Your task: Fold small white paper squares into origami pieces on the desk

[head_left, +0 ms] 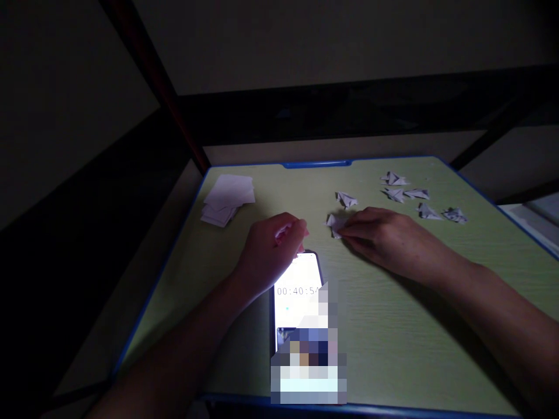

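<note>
My right hand [384,235] lies on the green table [393,326] with its fingers pinched on a small folded white paper piece [335,224]. My left hand [271,253] hovers just left of it, above the top of a lit phone [297,297], fingers curled loosely; whether they hold anything is hidden in the dim light. Another folded paper piece [346,199] rests just beyond the held one.
A stack of flat white paper squares [227,198] sits at the table's far left. Several finished folded pieces [419,198] lie at the far right. The phone's screen shows a running timer. The blue table edge [317,164] borders dark surroundings.
</note>
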A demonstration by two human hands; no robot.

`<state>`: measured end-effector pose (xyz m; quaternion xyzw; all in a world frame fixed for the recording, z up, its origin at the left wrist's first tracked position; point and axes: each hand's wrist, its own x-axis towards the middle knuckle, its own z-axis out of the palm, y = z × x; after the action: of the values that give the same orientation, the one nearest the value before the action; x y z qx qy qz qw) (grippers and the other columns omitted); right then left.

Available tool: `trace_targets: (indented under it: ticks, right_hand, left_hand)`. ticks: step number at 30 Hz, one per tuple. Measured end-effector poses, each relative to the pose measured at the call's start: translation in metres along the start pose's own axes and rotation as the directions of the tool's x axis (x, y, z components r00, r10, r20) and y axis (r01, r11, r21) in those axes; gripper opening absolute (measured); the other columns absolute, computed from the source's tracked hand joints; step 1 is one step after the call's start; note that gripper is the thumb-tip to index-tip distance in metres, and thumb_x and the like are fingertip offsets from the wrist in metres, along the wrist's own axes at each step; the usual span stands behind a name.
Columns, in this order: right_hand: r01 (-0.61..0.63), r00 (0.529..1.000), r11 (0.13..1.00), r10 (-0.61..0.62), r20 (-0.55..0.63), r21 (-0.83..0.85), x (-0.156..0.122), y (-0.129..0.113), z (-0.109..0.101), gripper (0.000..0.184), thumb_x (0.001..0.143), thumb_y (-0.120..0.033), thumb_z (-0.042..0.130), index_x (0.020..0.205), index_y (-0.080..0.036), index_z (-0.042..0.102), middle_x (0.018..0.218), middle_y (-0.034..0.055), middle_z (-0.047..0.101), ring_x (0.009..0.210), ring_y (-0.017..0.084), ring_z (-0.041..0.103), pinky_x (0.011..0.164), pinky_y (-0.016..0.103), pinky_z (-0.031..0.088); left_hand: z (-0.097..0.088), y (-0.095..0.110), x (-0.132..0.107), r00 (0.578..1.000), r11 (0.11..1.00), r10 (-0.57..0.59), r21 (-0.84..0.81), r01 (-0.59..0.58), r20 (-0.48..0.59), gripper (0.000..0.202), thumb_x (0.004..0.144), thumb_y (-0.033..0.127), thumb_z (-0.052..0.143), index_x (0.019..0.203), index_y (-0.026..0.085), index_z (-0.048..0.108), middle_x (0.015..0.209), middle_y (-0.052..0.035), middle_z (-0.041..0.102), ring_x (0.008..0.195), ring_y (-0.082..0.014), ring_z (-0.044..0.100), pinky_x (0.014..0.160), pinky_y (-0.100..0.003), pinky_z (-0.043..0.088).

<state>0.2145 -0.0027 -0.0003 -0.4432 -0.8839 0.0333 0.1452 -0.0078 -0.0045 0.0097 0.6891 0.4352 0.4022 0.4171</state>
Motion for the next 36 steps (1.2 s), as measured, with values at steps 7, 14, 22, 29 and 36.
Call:
trace_targets:
  ticks: [7,14,22,29,36]
  right_hand:
    - [0.011,1.0,0.988,-0.011,-0.005,-0.152,0.002,0.002,0.003,0.025,0.083,-0.021,0.048,0.094,-0.017,0.07,0.089,0.0109,0.068,0.079,0.025,0.063,0.071,0.04,0.047]
    - [-0.085,0.972,0.992,0.103,-0.211,0.094,-0.003,-0.004,-0.01,0.019,0.081,-0.024,0.053,0.088,-0.016,0.069,0.085,0.0096,0.068,0.077,0.022,0.063,0.069,0.035,0.048]
    - [-0.177,0.921,0.863,0.315,-0.23,0.473,-0.002,-0.028,-0.019,0.009,0.077,-0.023,0.059,0.081,-0.021,0.067,0.078,0.0026,0.068,0.068,0.016,0.06,0.054,0.028,0.044]
    - [-0.195,0.916,0.783,0.361,-0.176,0.59,-0.003,-0.031,-0.02,0.009,0.076,-0.024,0.06,0.08,-0.023,0.068,0.076,0.0015,0.067,0.066,0.015,0.058,0.057,0.027,0.043]
    - [-0.157,0.927,0.751,0.337,-0.167,0.641,-0.003,-0.037,-0.021,0.01,0.075,-0.024,0.061,0.081,-0.024,0.07,0.077,0.0002,0.068,0.068,0.015,0.06,0.06,0.028,0.044]
  left_hand:
    - [0.002,-0.006,0.001,0.999,0.999,0.031,0.036,-0.032,0.004,0.02,0.084,0.023,0.048,0.069,0.015,0.059,0.053,0.003,0.057,0.048,-0.0085,0.055,0.045,-0.019,0.041]
    - [0.002,-0.016,0.001,0.965,0.934,0.263,0.25,-0.255,0.002,0.03,0.076,0.007,0.048,0.104,0.015,0.057,0.094,-0.006,0.065,0.079,-0.0143,0.059,0.069,-0.028,0.049]
    - [0.007,-0.011,-0.006,0.939,0.892,0.288,0.304,-0.335,0.19,0.027,0.08,0.015,0.053,0.107,0.014,0.058,0.096,-0.0074,0.065,0.087,-0.0164,0.06,0.075,-0.03,0.051]
    - [0.008,-0.009,-0.006,0.952,0.901,0.27,0.311,-0.303,0.145,0.03,0.078,0.018,0.06,0.107,0.015,0.057,0.087,-0.0034,0.066,0.074,-0.0114,0.06,0.067,-0.024,0.05]
    - [0.009,-0.006,-0.006,0.94,0.891,0.287,0.309,-0.333,0.184,0.004,0.079,0.014,0.057,0.08,0.014,0.061,0.075,-0.0004,0.062,0.065,-0.0083,0.055,0.059,-0.021,0.044]
